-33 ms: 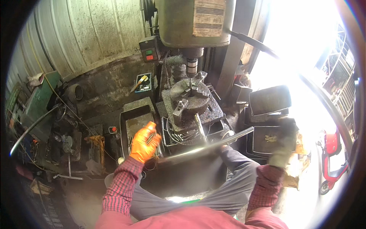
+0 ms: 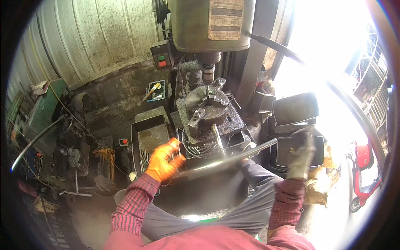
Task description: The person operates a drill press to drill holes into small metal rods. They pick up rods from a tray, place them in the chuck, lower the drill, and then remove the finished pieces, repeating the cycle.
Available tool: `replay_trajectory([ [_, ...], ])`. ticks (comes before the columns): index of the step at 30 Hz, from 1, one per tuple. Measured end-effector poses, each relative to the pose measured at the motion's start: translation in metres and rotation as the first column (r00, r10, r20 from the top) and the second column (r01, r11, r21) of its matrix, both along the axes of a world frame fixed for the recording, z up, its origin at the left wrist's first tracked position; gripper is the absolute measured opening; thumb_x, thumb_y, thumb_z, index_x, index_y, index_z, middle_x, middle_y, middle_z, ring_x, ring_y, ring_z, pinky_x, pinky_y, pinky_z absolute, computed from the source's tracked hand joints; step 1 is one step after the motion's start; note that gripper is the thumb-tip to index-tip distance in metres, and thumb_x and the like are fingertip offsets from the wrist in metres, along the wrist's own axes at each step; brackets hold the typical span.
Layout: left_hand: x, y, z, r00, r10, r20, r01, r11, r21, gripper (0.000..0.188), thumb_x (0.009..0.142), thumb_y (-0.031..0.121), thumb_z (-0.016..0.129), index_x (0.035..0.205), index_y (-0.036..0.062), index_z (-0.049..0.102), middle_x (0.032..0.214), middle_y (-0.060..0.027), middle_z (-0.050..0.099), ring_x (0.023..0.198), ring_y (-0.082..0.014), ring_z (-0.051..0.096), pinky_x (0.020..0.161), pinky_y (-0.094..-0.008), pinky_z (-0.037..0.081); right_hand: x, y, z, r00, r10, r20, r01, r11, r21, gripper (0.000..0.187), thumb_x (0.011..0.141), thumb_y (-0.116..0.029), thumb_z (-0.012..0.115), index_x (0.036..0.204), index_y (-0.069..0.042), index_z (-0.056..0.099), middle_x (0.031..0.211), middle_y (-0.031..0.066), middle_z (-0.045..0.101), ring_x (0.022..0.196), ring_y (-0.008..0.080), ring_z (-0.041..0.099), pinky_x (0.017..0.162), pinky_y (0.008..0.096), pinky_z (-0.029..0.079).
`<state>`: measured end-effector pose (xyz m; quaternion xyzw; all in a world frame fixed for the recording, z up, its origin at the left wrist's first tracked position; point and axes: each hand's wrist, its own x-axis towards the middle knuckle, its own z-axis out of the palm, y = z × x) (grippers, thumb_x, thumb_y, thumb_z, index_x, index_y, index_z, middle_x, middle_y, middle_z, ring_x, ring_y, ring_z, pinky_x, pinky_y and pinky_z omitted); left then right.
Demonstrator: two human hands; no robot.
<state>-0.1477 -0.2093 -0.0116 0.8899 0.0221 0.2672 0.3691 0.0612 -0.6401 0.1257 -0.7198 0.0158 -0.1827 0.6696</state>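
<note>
My left hand (image 2: 163,161), in an orange glove, hovers by the right side of a metal tray (image 2: 134,137) that holds small metal pins (image 2: 144,158). Its fingers are half curled with gaps between them, and nothing shows in them. On the right, my right hand (image 2: 303,155), in a dark grey-green glove, is over a black bin (image 2: 283,160) with a few small pieces inside. Motion smears its fingers. Between the hands stands a drill press (image 2: 210,31), its chuck-like round fixture (image 2: 204,100) clamped to a table strewn with metal chips.
A shiny bar (image 2: 233,160) crosses in front of my knees. More metal pins (image 2: 200,148) lie below the press table. A switch box (image 2: 161,55) is on the left, near a small blue tray (image 2: 156,91) with a brush. A red scooter (image 2: 363,166) stands far right.
My left hand has moved slightly right and down, its fingers turning rightward. My right hand has shifted left over the black bin.
</note>
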Motion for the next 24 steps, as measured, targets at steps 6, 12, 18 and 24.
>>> replay_trajectory([
  [6,0.026,-0.061,-0.036,0.846,-0.108,-0.523,0.240,0.952,0.191,0.053,0.092,0.033,0.078,0.137,0.0058,0.069,0.110,-0.0146,0.075,0.106,-0.0355,0.071,0.093,-0.0457,0.058,0.029,0.075,-0.101,0.849,0.524,-0.075,-0.127,0.340,0.932,0.062,0.104,-0.063,0.060,0.119,-0.004,0.070,0.088,0.0077,0.067,0.079,0.0221,0.068,0.087,0.0499,0.059],
  [12,0.032,-0.065,-0.090,0.861,-0.174,-0.478,0.245,0.965,0.090,0.041,0.087,0.016,0.069,0.127,0.0109,0.076,0.113,-0.0162,0.077,0.105,-0.0373,0.072,0.090,-0.0466,0.059,0.013,0.115,-0.051,0.804,0.593,0.040,-0.290,0.332,0.898,0.064,0.101,-0.068,0.061,0.080,-0.007,0.068,0.051,-0.0043,0.038,0.038,0.0137,0.036,0.053,0.0393,0.053],
  [18,0.066,-0.124,-0.069,0.928,0.041,-0.371,0.106,0.924,0.368,0.077,0.092,0.041,0.080,0.151,-0.0003,0.054,0.148,-0.0270,0.057,0.131,-0.0421,0.060,0.108,-0.0503,0.051,-0.029,0.139,-0.013,0.700,0.711,0.061,-0.631,0.578,0.517,0.060,0.108,-0.054,0.057,0.097,0.003,0.070,0.063,0.0065,0.058,0.053,0.0195,0.058,0.059,0.0404,0.058],
  [24,0.107,-0.035,0.062,0.990,-0.004,0.144,0.028,0.987,-0.161,0.051,0.088,0.028,0.087,0.128,0.0005,0.071,0.102,-0.0164,0.076,0.092,-0.0300,0.073,0.081,-0.0383,0.059,-0.054,0.141,-0.009,0.763,0.630,0.141,-0.640,0.710,0.293,0.054,0.103,-0.030,0.065,0.142,0.006,0.056,0.100,0.0109,0.074,0.094,0.0210,0.070,0.099,0.0409,0.058],
])
